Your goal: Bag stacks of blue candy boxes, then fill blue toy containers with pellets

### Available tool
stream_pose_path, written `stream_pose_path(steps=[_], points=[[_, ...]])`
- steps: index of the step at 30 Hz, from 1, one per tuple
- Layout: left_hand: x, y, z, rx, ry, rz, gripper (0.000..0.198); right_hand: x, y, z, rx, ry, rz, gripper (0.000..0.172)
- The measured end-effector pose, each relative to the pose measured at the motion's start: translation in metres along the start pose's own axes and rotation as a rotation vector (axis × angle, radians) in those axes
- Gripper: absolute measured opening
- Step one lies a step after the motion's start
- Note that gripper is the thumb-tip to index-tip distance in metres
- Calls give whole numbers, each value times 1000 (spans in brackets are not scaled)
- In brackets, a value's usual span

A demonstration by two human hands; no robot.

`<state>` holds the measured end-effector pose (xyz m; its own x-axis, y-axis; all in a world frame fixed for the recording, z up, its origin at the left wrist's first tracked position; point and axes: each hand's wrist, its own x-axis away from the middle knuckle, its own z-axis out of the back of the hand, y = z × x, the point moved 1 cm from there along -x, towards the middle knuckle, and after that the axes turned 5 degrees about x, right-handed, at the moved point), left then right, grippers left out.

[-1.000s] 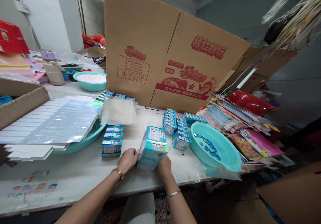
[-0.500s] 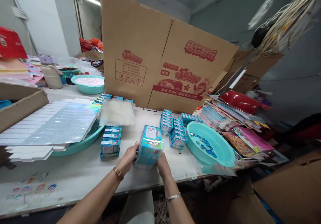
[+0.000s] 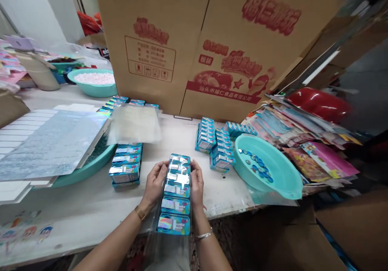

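While both hands close on it from either side, a row of small blue boxes (image 3: pixel 176 194) lies lengthwise at the near edge of the white table (image 3: pixel 91 206), its near end sticking out past the table edge. The left hand (image 3: pixel 155 182) presses its curled fingers against the left flank of the row, and the right hand (image 3: pixel 197 184) does the same on the right flank, thumbs lying over the upper boxes. A clear plastic sleeve (image 3: pixel 169 242) seems to wrap the row and trail off toward the person, though glare makes its edges hard to follow. Just left of the hands sits a short stack of the same blue boxes (image 3: pixel 125 166), beside a teal basin (image 3: pixel 87 170) covered by shiny silver sheets (image 3: pixel 51 141). To the right stand more box stacks (image 3: pixel 216 147) and a teal bowl (image 3: pixel 269 170) holding small blue pieces. A big printed cardboard carton (image 3: pixel 212 44) rises at the far side.
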<state>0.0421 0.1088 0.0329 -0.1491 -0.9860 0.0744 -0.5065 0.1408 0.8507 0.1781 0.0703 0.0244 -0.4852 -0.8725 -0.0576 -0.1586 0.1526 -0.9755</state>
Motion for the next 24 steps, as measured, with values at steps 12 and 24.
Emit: stream_pose_path(steps=[12, 24], points=[[-54, -10, -19, -39, 98, 13, 31, -52, 9, -10, 30, -9, -147, 40], [-53, -2, -13, -158, 98, -70, 37, -50, 3, 4, 65, 3, -97, 39]])
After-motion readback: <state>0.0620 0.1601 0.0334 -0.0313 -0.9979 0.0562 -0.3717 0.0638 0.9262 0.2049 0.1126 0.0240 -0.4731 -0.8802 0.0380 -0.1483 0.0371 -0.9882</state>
